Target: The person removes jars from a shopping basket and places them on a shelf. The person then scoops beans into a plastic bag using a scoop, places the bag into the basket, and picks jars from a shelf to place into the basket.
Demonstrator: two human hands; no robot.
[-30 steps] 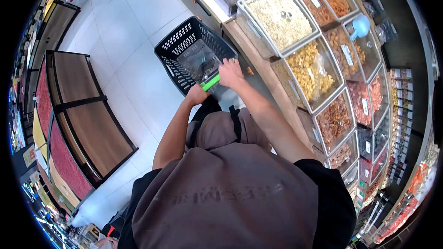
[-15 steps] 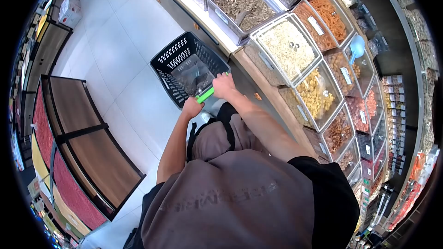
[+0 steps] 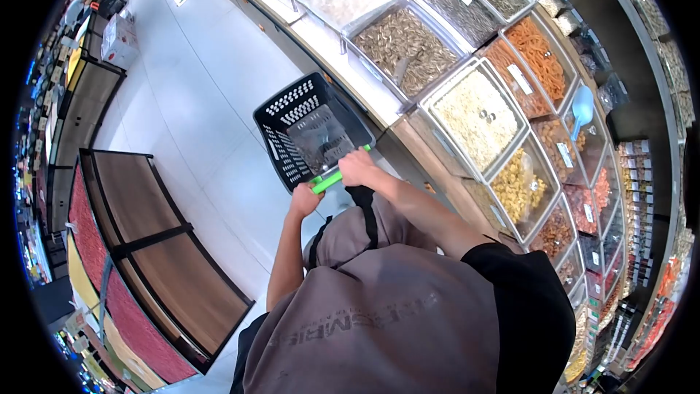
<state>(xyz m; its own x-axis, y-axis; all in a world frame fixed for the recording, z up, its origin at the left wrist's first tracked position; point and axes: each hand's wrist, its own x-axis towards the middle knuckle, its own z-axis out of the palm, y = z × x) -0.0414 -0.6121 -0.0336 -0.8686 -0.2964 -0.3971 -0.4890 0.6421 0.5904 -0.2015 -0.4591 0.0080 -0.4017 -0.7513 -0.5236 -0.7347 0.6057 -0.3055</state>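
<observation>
Shopping basket [image 3: 292,98]: black, perforated, in front of your legs and over the white-tiled floor [image 3: 197,95]; whether it rests there or hangs from your arms cannot be told.
Worktop [image 3: 324,44]: to your right, carrying the food bins [image 3: 477,113]; its side runs close to the basket's right wall.
Left-hand grip [image 3: 305,201]: closed around the near-left end of the green handle [image 3: 328,182].
Right-hand grip [image 3: 357,168]: closed over the handle farther along, toward the worktop; a length of green shows between your hands.
Contents: a greyish, see-through item [image 3: 317,138] lies on the basket bottom; whether liner or packet, you cannot tell from above.
Weight: judged light, with so little visible inside.
Stiffness: walls judged firm with slight flex; not fragile.
Surface: handle looks smooth, so judged a little slippery to damp palms.
Hold point: the handle, hands spread as yours are, should limit twisting; the perforated rim is your second choice.
</observation>
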